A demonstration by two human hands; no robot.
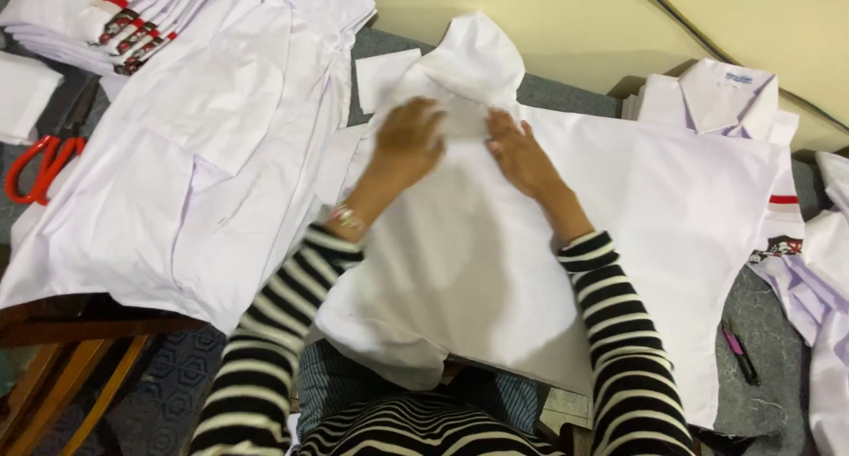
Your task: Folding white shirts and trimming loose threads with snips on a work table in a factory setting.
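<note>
A white shirt (637, 208) lies spread flat in front of me on a grey-covered table, its collar (473, 58) pointing away. My left hand (407, 142) rests on the fabric just below the collar, fingers curled down on the cloth. My right hand (522, 155) lies flat beside it, fingers pointing toward the collar, pressing the fabric. The two hands nearly touch at the fingertips. Both arms wear black-and-white striped sleeves. A bracelet (345, 217) sits on my left wrist.
A heap of white shirts (203, 129) covers the left side, with folded ones stacked at top left (115, 22). Red-handled scissors (40, 168) lie at the far left. Another folded shirt (716, 98) sits at back right, a purple pen (738, 350) at the right edge. Wooden furniture (53, 350) stands lower left.
</note>
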